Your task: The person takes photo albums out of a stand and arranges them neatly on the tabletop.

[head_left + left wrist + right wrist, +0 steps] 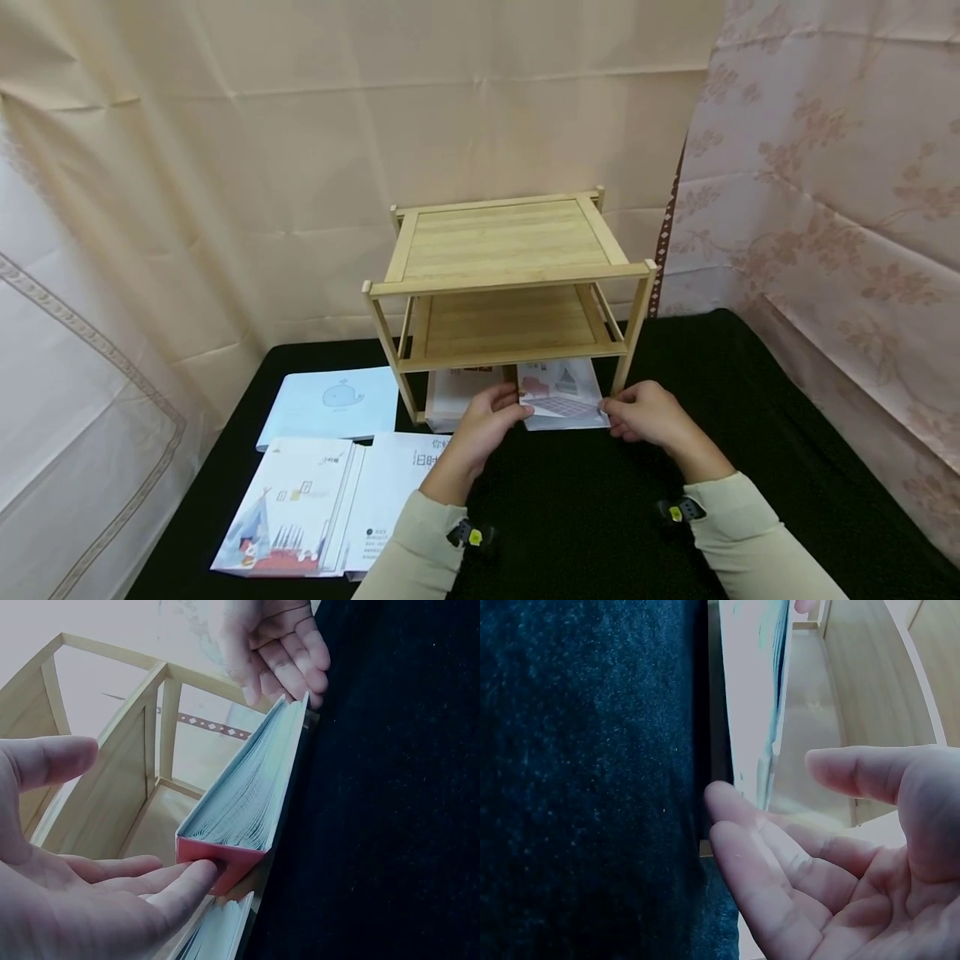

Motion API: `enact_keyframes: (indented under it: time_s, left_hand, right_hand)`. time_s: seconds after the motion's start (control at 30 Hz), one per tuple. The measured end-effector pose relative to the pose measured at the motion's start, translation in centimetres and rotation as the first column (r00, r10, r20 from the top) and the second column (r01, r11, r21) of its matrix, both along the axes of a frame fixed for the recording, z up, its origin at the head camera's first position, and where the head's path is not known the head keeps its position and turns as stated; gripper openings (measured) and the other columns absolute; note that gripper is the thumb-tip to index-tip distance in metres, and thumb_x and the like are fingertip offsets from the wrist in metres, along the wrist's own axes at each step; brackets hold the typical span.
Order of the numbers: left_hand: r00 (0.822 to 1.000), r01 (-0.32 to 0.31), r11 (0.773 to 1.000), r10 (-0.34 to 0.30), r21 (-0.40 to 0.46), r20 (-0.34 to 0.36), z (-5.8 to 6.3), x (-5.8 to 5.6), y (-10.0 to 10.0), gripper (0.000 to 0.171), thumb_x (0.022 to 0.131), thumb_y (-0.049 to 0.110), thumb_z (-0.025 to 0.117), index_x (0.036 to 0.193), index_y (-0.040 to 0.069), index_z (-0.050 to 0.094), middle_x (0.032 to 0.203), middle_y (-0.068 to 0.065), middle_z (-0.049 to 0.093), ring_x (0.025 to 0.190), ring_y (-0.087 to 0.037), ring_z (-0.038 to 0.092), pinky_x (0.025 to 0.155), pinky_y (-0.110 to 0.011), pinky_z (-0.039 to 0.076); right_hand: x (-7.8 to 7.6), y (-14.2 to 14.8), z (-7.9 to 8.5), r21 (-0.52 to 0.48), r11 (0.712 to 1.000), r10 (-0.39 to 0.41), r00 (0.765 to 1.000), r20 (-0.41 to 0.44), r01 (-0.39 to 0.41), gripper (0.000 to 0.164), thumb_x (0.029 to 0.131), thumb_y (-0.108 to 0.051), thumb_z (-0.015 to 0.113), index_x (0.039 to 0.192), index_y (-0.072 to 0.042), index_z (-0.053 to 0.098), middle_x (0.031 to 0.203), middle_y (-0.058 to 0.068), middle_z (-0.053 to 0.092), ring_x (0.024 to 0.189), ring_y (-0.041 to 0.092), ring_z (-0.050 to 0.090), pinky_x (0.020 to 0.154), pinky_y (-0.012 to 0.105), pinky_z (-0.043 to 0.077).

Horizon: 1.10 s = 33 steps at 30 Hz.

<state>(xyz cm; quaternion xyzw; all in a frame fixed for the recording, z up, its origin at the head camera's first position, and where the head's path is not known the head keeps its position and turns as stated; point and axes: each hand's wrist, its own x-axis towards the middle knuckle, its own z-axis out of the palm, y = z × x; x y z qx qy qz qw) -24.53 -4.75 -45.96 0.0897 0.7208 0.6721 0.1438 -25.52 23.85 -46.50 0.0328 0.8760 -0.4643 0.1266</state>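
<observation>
A book with an illustrated cover point(561, 385) lies at the front of the lowest level of a light wooden rack point(517, 242). My left hand point(483, 429) is at the book's left side. In the left wrist view, its fingertips point(201, 874) touch the red spine, and the thumb stands away from the book point(244, 791). At the opposite side, my right hand point(651, 417) is by the page edges. Its fingers are extended against or close beside the book point(754, 690) in the right wrist view, thumb apart.
Another book point(461, 392) lies to the left under the rack's middle shelf point(510, 321). On the black cloth point(585, 517) at left are a pale blue whale book point(330, 404), an illustrated book point(288, 508) and a white book point(382, 500). Curtains point(480, 100) hang behind.
</observation>
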Motion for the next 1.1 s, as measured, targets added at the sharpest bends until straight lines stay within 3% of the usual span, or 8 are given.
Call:
enact_keyframes:
  time_s: [0.33, 0.7, 1.1]
  left_hand:
    - [0.999, -0.027, 0.999, 0.026, 0.034, 0.031, 0.01, -0.18, 0.17, 0.072, 0.093, 0.018, 0.069, 0.151, -0.011, 0.038, 0.148, -0.030, 0.052, 0.127, -0.036, 0.062, 0.108, -0.044, 0.053]
    - [0.999, -0.016, 0.999, 0.015, 0.031, 0.044, -0.01, -0.05, 0.27, 0.064, 0.094, 0.021, 0.068, 0.145, -0.012, 0.047, 0.141, -0.027, 0.058, 0.115, -0.026, 0.065, 0.099, -0.041, 0.057]
    - [0.999, 0.004, 0.998, -0.001, -0.064, 0.052, 0.01, 0.18, 0.19, 0.056, 0.094, 0.023, 0.070, 0.139, -0.007, 0.056, 0.130, -0.020, 0.064, 0.110, -0.023, 0.066, 0.100, -0.044, 0.057]
  right_hand:
    - [-0.04, 0.15, -0.05, 0.020, 1.000, -0.013, 1.000, 0.006, 0.013, 0.042, 0.100, -0.036, 0.066, 0.107, 0.005, 0.070, 0.075, 0.009, 0.070, 0.064, 0.019, 0.070, 0.060, 0.033, 0.063]
    - [0.02, 0.11, 0.14, 0.073, 0.997, 0.024, 1.000, 0.011, -0.024, 0.050, 0.102, -0.052, 0.058, 0.089, -0.005, 0.070, 0.061, 0.004, 0.064, 0.051, 0.016, 0.061, 0.048, 0.026, 0.052]
    - [-0.02, 0.19, 0.01, 0.088, 0.995, 0.055, 0.998, 0.001, -0.055, 0.043, 0.102, -0.045, 0.061, 0.097, -0.004, 0.071, 0.069, 0.005, 0.065, 0.058, 0.018, 0.063, 0.053, 0.028, 0.054]
